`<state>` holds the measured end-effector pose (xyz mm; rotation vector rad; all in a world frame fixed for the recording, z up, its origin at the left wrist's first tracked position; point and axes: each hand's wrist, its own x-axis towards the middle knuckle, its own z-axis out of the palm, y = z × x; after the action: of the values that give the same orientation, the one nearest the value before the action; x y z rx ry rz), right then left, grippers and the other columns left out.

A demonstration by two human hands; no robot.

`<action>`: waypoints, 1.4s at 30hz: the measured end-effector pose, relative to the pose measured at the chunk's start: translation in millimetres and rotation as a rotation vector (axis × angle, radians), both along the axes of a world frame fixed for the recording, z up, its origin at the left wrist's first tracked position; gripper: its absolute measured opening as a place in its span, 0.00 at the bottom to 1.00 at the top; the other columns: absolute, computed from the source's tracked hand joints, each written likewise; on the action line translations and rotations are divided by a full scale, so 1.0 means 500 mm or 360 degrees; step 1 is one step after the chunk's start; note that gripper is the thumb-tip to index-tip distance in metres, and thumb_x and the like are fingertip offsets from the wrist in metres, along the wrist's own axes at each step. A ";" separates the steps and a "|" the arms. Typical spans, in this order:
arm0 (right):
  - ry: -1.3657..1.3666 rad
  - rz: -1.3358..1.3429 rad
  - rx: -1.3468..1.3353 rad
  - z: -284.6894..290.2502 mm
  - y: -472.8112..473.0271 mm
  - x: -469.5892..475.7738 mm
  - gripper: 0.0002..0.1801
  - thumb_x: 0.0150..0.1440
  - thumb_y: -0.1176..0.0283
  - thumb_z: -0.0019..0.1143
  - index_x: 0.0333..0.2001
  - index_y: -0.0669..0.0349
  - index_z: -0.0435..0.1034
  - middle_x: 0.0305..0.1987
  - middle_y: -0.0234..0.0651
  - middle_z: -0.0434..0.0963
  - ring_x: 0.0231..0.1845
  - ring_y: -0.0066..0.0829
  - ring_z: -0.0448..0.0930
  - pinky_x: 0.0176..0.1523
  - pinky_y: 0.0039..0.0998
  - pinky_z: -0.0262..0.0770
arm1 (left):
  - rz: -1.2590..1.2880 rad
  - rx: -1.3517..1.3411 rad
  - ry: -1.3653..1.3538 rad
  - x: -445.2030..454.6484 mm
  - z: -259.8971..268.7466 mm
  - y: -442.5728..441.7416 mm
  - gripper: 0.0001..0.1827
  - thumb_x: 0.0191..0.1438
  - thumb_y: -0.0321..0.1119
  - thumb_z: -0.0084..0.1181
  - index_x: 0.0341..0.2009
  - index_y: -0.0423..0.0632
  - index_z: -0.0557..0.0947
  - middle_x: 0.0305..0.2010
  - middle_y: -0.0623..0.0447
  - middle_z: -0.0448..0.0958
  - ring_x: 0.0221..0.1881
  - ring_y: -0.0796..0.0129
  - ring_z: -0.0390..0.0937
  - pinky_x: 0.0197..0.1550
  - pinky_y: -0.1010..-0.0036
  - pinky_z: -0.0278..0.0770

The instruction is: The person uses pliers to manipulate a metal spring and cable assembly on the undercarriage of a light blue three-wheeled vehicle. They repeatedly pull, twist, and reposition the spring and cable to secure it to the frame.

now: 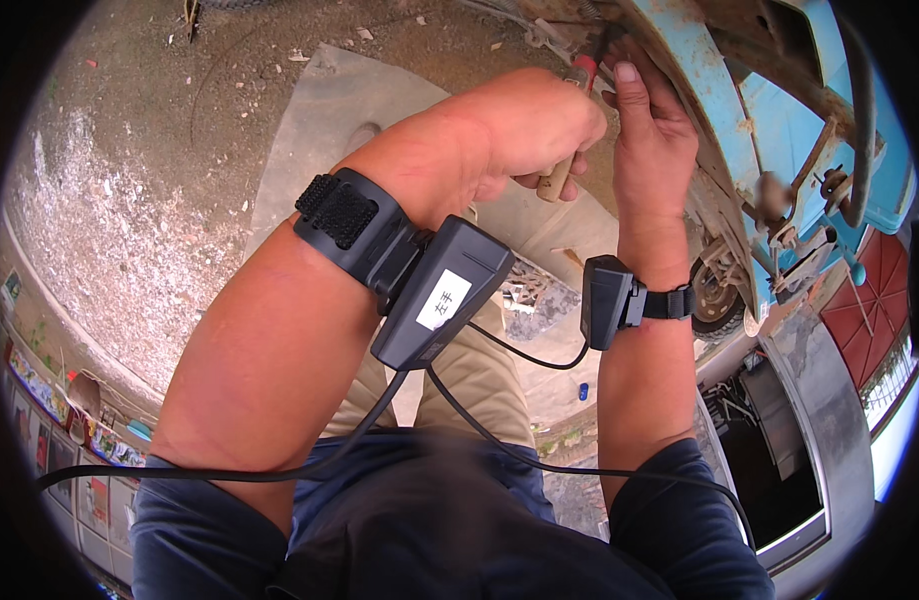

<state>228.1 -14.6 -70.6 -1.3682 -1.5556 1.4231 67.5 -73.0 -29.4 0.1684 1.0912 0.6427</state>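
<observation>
My left hand is closed around a hand tool with a tan handle, whose end sticks out below the fist. A red part shows just above that fist, towards dark metal under the edge of a rusty light-blue vehicle body. Whether the red part belongs to the same tool is not clear. Beside it, my right hand reaches up along the body's edge with its thumb raised; its fingertips are partly hidden among the dark parts, so what they touch cannot be told.
Rusty levers and a rod with a teal knob stand at the right, near a wheel. A grey sheet lies on the dirt ground. Black cables run from the wrist devices across my body. A small blue object lies low down.
</observation>
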 end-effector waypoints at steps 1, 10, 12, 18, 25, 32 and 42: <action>-0.0013 -0.0006 0.0010 -0.002 0.000 0.001 0.19 0.63 0.68 0.62 0.55 0.65 0.75 0.54 0.37 0.81 0.55 0.23 0.77 0.61 0.25 0.70 | -0.0029 0.0002 0.0013 -0.001 -0.001 0.003 0.09 0.50 0.30 0.54 0.26 0.35 0.79 0.30 0.43 0.78 0.27 0.56 0.80 0.30 0.65 0.79; -0.0040 -0.0071 0.0045 -0.002 -0.001 -0.011 0.19 0.62 0.67 0.62 0.55 0.65 0.76 0.51 0.35 0.82 0.51 0.21 0.78 0.59 0.24 0.71 | 0.0083 0.0002 -0.0114 0.009 0.005 -0.001 0.09 0.52 0.30 0.52 0.29 0.36 0.80 0.31 0.44 0.79 0.29 0.56 0.82 0.32 0.67 0.77; -0.0059 -0.0078 0.0010 0.008 -0.004 -0.015 0.19 0.62 0.68 0.62 0.55 0.65 0.76 0.51 0.35 0.82 0.50 0.20 0.78 0.57 0.23 0.72 | 0.0163 -0.0023 -0.0214 0.016 0.002 -0.005 0.09 0.53 0.30 0.51 0.30 0.37 0.80 0.32 0.44 0.79 0.30 0.56 0.82 0.34 0.67 0.78; -0.0003 -0.0076 -0.0100 0.016 -0.002 -0.014 0.19 0.62 0.68 0.62 0.55 0.66 0.76 0.51 0.35 0.82 0.49 0.19 0.78 0.54 0.22 0.74 | 0.0379 -0.0003 -0.0534 0.043 -0.030 -0.024 0.12 0.54 0.30 0.48 0.38 0.37 0.81 0.37 0.44 0.81 0.34 0.53 0.83 0.40 0.64 0.78; -0.0037 -0.0066 -0.0216 0.041 0.006 -0.031 0.17 0.62 0.70 0.62 0.53 0.66 0.77 0.48 0.34 0.83 0.46 0.19 0.78 0.53 0.21 0.74 | 0.0626 0.0116 -0.0974 0.062 -0.074 -0.051 0.17 0.55 0.32 0.48 0.47 0.38 0.79 0.40 0.44 0.82 0.38 0.53 0.83 0.44 0.64 0.78; 0.0116 -0.0209 -0.0089 0.017 0.004 -0.034 0.17 0.60 0.71 0.65 0.52 0.68 0.77 0.49 0.33 0.82 0.50 0.21 0.77 0.59 0.24 0.69 | -0.0145 0.0186 -0.0143 -0.025 -0.056 -0.017 0.17 0.53 0.34 0.51 0.45 0.40 0.79 0.41 0.47 0.82 0.41 0.60 0.82 0.42 0.69 0.76; 0.0264 -0.0461 -0.0045 -0.004 0.007 -0.057 0.15 0.61 0.70 0.63 0.50 0.64 0.77 0.46 0.33 0.82 0.47 0.23 0.80 0.51 0.23 0.74 | -0.0910 0.0259 0.1051 -0.141 -0.021 -0.081 0.20 0.48 0.33 0.52 0.46 0.38 0.77 0.34 0.40 0.80 0.37 0.50 0.79 0.41 0.62 0.74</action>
<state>199.6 -11.2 -72.4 -1.3897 -1.1828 1.3447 -2.9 -113.7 -39.7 0.8460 1.5307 0.1454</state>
